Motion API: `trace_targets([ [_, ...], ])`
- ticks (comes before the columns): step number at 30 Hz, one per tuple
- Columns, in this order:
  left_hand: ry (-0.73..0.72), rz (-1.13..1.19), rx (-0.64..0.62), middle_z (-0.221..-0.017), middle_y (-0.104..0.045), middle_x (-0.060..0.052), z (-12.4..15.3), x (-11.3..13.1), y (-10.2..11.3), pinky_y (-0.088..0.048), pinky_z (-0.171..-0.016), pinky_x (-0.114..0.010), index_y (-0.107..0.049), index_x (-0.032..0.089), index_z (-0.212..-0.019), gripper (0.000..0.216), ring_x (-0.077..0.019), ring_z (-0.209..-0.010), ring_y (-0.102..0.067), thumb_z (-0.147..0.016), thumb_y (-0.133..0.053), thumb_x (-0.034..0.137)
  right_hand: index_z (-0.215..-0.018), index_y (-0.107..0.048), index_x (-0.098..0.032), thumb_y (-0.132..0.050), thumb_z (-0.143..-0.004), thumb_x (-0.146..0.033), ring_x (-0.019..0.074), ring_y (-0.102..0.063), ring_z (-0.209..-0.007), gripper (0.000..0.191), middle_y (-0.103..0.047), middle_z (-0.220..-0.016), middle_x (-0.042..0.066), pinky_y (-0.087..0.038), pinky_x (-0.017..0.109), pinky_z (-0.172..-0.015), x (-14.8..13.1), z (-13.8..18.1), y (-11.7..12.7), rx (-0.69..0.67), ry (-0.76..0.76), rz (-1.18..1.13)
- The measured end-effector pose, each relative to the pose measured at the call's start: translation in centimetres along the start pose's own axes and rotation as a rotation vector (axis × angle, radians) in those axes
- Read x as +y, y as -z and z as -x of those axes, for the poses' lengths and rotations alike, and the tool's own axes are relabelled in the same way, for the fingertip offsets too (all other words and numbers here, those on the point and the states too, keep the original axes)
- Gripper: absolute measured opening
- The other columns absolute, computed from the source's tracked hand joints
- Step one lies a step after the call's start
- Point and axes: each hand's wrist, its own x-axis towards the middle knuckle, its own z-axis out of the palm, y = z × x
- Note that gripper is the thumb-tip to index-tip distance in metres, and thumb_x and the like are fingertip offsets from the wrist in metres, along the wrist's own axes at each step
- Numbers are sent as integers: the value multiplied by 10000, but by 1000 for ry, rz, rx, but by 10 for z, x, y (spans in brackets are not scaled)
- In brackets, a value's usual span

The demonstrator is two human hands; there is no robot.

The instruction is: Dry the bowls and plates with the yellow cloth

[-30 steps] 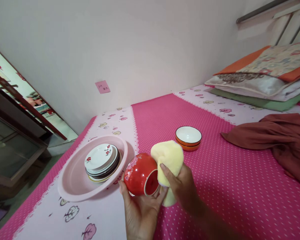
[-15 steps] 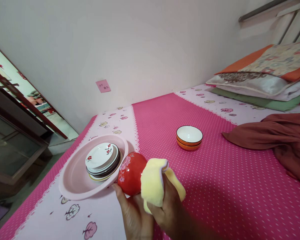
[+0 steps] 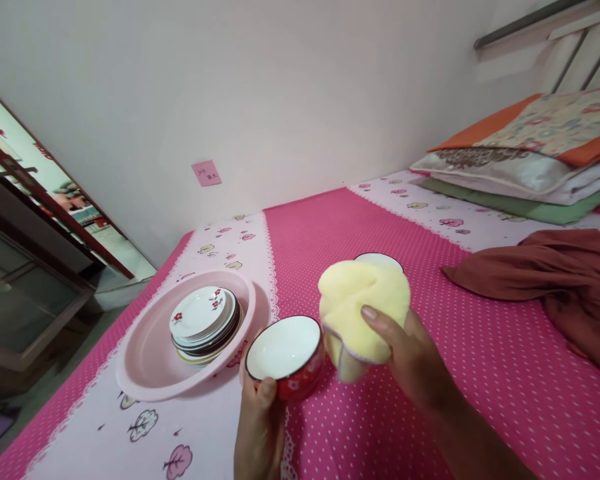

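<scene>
My left hand [image 3: 260, 427] grips a red bowl [image 3: 286, 357] with a white inside, held upright with its mouth facing up, thumb over the near rim. My right hand [image 3: 410, 363] is closed on a bunched yellow cloth [image 3: 363, 307], held just right of the bowl and a little above it. The cloth hides most of an orange bowl [image 3: 379, 257] with a white inside that sits farther back on the pink dotted bedsheet [image 3: 460, 353].
A pink basin [image 3: 145, 363] left of the red bowl holds a stack of flowered plates [image 3: 203, 317]. A dark red garment [image 3: 555, 277] lies at the right. Folded bedding and pillows [image 3: 525, 157] are stacked at the back right. The bed's left edge drops to the floor.
The red bowl has been turned from mouth-down to mouth-up. My right hand lifted the yellow cloth off the bowl and up to the right, covering the orange bowl behind.
</scene>
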Motion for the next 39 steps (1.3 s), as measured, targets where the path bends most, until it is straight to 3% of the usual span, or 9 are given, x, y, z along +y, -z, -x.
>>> trace_targets([
  [5,-160,-308,-6,-1448,-653,-148,-4,1,7,-514,-1092,-418,-583,241,-1469,1126,-413,-1372,-575,-459,-1036,450,-1229,-717,-226,-849,-796,-428,281,-707,-925,496,-762,-1064,83,-606,421,-844,-3,4,-2,-553,192,338],
  [8,-181,-416,-13,-1402,-666,-154,-6,3,6,-539,-1043,-403,-605,226,-1410,1082,-406,-1324,-602,-469,-1001,588,-915,-722,-222,-835,-834,-381,258,-664,-933,211,-735,-955,51,-546,418,-925,0,4,-9,-684,423,543],
  [11,-147,-383,-45,-1368,-688,-156,-4,5,3,-562,-995,-414,-583,244,-1420,1055,-396,-1263,-643,-522,-964,646,-714,-626,-221,-698,-963,-367,194,-608,-768,297,-667,-766,-1,-515,348,-814,5,6,-17,-762,426,483],
  [19,-33,-207,-14,-1504,-619,-144,2,-5,-8,-481,-1132,-424,-487,305,-1545,1027,-352,-1354,-612,-647,-977,397,-935,-757,-184,-843,-801,-357,156,-592,-721,236,-691,-828,-10,-474,266,-664,21,15,-30,-526,-139,-16],
  [26,76,14,-171,-1325,-753,-113,7,-16,-5,-460,-1175,-483,-615,309,-1472,708,-318,-1285,-675,-815,-879,330,-896,-770,-149,-919,-693,-304,123,-584,-670,296,-706,-778,-12,-456,219,-611,23,11,-31,-581,-276,-112],
  [30,161,181,-253,-1319,-774,-73,5,-21,0,-402,-1224,-486,-741,341,-1337,418,-303,-1314,-659,-920,-772,367,-859,-769,-153,-949,-667,-385,134,-616,-646,351,-716,-735,-4,-504,227,-613,13,5,-18,-599,-280,-129],
  [32,175,293,-281,-1378,-748,-61,1,-20,2,-365,-1237,-531,-717,379,-1369,398,-313,-1340,-644,-978,-680,446,-899,-773,-157,-912,-720,-480,172,-673,-666,395,-740,-738,21,-556,259,-631,5,0,-8,-443,-222,-120],
  [36,241,465,-397,-1483,-670,-46,-5,-16,10,-330,-1234,-586,-638,434,-1446,437,-303,-1390,-605,-1050,-493,546,-1084,-742,-173,-848,-792,-565,261,-764,-867,500,-794,-952,86,-634,339,-765,-7,-6,7,176,1,-148],
  [39,271,511,-464,-1505,-644,-20,-6,-16,13,-325,-1243,-546,-630,453,-1445,429,-261,-1403,-595,-1084,-407,520,-1256,-672,-183,-836,-762,-668,297,-757,-929,711,-776,-1037,113,-637,379,-786,-7,1,6,127,55,-151],
])
